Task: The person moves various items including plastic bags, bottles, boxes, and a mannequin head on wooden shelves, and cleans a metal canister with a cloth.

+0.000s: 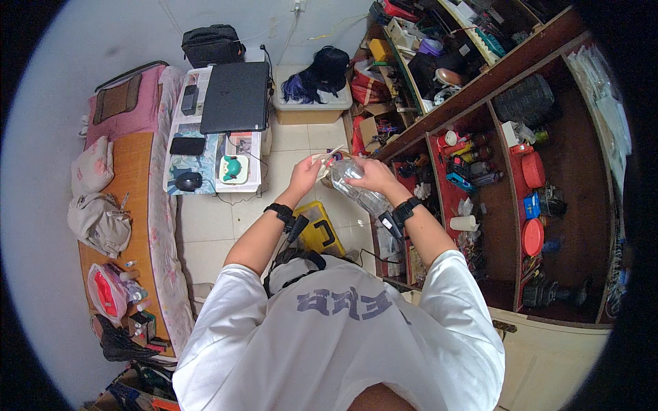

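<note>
My right hand (376,177) grips a large clear plastic bottle (354,191), which lies tilted with its neck end towards the upper left. A small red part (331,162) shows at that neck end. My left hand (305,177) pinches a crumpled pale piece of paper or cloth (324,163) close against the bottle's neck. Fingers and the pale piece partly hide the neck. Each wrist wears a black strap with a small black device. Below the hands, a yellow toolbox (313,228) with a black handle rests on the tiled floor.
At left, a table holds a closed black laptop (234,97), a phone (187,146) and a mouse (188,181). A dark wig (326,72) lies on a lidded storage box (313,112). Crowded red-brown shelves (465,115) stand close on the right. A bed (123,180) runs along the left wall.
</note>
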Motion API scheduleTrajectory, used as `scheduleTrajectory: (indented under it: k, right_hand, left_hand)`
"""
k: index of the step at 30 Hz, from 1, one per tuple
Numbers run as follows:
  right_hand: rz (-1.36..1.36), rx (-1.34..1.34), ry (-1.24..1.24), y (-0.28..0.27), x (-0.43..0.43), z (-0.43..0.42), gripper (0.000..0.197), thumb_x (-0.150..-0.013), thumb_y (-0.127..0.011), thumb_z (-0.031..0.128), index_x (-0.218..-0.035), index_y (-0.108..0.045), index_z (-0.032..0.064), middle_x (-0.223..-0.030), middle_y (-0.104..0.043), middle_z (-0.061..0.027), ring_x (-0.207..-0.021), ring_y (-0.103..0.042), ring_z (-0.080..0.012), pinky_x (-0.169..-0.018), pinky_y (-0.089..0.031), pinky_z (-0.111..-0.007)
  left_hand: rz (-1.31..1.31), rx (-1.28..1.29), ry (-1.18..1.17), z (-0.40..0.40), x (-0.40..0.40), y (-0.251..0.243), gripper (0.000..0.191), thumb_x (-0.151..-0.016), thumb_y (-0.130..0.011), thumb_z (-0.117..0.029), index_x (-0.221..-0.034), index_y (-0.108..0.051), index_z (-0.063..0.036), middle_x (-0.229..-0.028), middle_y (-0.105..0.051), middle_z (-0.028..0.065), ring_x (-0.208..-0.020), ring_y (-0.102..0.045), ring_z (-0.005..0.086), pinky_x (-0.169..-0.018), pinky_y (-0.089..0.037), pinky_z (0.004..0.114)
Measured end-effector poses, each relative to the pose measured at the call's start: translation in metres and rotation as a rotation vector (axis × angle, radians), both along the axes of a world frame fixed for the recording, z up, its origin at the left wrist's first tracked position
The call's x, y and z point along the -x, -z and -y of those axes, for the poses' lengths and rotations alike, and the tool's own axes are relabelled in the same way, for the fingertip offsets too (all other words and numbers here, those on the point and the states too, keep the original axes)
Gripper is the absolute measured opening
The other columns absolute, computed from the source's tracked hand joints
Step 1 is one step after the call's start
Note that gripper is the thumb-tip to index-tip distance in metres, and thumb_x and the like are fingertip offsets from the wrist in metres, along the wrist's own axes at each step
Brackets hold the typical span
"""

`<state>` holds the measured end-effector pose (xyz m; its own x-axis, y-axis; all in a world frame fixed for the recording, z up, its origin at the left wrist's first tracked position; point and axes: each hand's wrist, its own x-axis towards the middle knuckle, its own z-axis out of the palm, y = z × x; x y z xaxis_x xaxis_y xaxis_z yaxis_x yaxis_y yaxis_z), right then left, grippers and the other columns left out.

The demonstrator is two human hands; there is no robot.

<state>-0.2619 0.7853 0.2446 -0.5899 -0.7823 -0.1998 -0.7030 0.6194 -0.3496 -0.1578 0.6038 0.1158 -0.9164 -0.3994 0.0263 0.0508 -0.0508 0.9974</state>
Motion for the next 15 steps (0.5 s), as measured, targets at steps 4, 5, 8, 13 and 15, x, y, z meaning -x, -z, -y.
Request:
scheduleTrajectory:
  k: [4,5,8,13,15]
  right_hand:
    - [-0.013,-0.016,0.002,-0.001,0.000,0.001,0.076,-0.067,-0.068,0.051,-0.123,-0.052,0.0028,-0.097,-0.063,-0.0248,-0.092,-0.061,-0.0381,-0.081,-0.048,-0.042]
    - [-0.017,-0.033,0.005,-0.001,0.001,0.002,0.076,-0.067,-0.068,0.052,-0.123,-0.053,0.0033,-0.097,-0.063,-0.0247,-0.092,-0.061,-0.0381,-0.081,-0.048,-0.042]
    - [-0.019,-0.049,0.002,-0.001,0.002,0.003,0.077,-0.066,-0.067,0.053,-0.123,-0.052,0.0031,-0.097,-0.063,-0.0245,-0.092,-0.061,-0.0382,-0.081,-0.049,-0.043]
    - [-0.025,-0.045,0.000,0.001,0.006,0.006,0.076,-0.066,-0.067,0.053,-0.122,-0.053,0.0032,-0.096,-0.063,-0.0243,-0.091,-0.061,-0.0387,-0.080,-0.049,-0.043]
    - [-0.029,-0.042,-0.004,0.001,0.008,0.007,0.075,-0.066,-0.067,0.052,-0.121,-0.054,0.0031,-0.096,-0.063,-0.0244,-0.090,-0.061,-0.0388,-0.080,-0.049,-0.043]
  left_hand:
    - [0.008,-0.043,0.051,0.001,0.001,-0.001,0.026,-0.095,-0.048,-0.014,-0.112,-0.058,0.0019,-0.100,-0.065,0.0041,-0.085,-0.058,0.0088,-0.077,-0.046,0.025]
    - [0.021,-0.029,0.053,0.002,0.001,0.000,0.025,-0.095,-0.048,-0.014,-0.112,-0.058,0.0019,-0.100,-0.065,0.0041,-0.085,-0.058,0.0089,-0.077,-0.046,0.025]
    - [0.021,-0.047,0.041,0.000,0.004,0.002,0.025,-0.094,-0.049,-0.013,-0.111,-0.059,0.0013,-0.100,-0.066,0.0056,-0.086,-0.060,0.0106,-0.078,-0.047,0.026]
    - [0.000,-0.117,0.025,0.002,0.009,0.011,0.024,-0.093,-0.049,-0.012,-0.110,-0.060,0.0010,-0.099,-0.067,0.0070,-0.088,-0.061,0.0121,-0.079,-0.048,0.027]
    - [0.009,-0.146,0.026,0.002,0.009,0.010,0.025,-0.093,-0.049,-0.012,-0.111,-0.059,0.0019,-0.100,-0.066,0.0069,-0.089,-0.061,0.0119,-0.079,-0.047,0.026]
